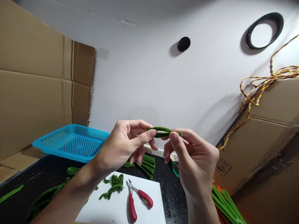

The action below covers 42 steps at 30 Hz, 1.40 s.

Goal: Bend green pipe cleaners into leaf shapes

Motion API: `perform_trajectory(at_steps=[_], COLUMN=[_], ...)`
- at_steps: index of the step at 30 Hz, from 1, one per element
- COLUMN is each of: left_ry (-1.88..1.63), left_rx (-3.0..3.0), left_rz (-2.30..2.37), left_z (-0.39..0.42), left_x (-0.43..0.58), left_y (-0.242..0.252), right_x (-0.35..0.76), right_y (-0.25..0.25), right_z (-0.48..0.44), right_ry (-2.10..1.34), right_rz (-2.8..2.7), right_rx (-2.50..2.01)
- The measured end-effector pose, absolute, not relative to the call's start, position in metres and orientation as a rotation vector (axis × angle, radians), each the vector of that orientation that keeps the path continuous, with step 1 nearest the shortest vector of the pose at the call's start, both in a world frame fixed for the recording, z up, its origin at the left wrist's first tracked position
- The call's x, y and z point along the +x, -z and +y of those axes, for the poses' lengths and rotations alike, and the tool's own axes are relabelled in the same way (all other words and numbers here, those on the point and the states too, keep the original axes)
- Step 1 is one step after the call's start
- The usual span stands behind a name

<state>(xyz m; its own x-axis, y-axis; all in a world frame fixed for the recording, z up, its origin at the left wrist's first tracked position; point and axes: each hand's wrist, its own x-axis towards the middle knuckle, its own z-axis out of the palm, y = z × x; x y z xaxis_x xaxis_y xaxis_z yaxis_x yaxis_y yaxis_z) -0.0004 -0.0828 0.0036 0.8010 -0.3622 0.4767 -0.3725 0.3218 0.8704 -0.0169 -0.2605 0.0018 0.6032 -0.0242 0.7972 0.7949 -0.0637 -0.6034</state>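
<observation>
A folded green pipe cleaner [161,128] is held up between my two hands, bent into a narrow loop. My left hand [127,143] pinches its left end between thumb and index finger. At the right end, where the strands come together, my right hand [191,155] grips it the same way. Below them, red-handled nippers [133,202] lie with their handles spread on a white board [107,211]. Several curled green pipe cleaner pieces [115,185] rest beside the nippers on that board.
A blue perforated basket [81,158] stands at the left. Behind the board lies a bundle of straight green pipe cleaners [148,163]. More green and orange stems [226,202] are at the lower right. Cardboard [35,77] flanks the left side, and twisted yellow wire [257,87] hangs over a box.
</observation>
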Motion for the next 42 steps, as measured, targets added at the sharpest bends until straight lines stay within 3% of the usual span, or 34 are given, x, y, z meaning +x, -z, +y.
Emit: perform_trajectory(at_steps=[10,29,42], left_ry=[-0.108,-0.344,-0.155], left_rx=[1.704,1.800,1.702], left_rz=[-0.733,-0.660,-0.611], left_z=[-0.083,-0.087,-0.086], left_x=[-0.005,-0.007,-0.003], left_y=[-0.002,-0.005,-0.002], right_x=[-0.015,-0.015,-0.008], right_y=[-0.004,-0.010,-0.005], right_z=[-0.260,-0.266,-0.268], right_ry=[0.624,0.512,0.392], right_rz=[-0.600,-0.557,-0.554], right_rx=[-1.579,-1.684,-1.550])
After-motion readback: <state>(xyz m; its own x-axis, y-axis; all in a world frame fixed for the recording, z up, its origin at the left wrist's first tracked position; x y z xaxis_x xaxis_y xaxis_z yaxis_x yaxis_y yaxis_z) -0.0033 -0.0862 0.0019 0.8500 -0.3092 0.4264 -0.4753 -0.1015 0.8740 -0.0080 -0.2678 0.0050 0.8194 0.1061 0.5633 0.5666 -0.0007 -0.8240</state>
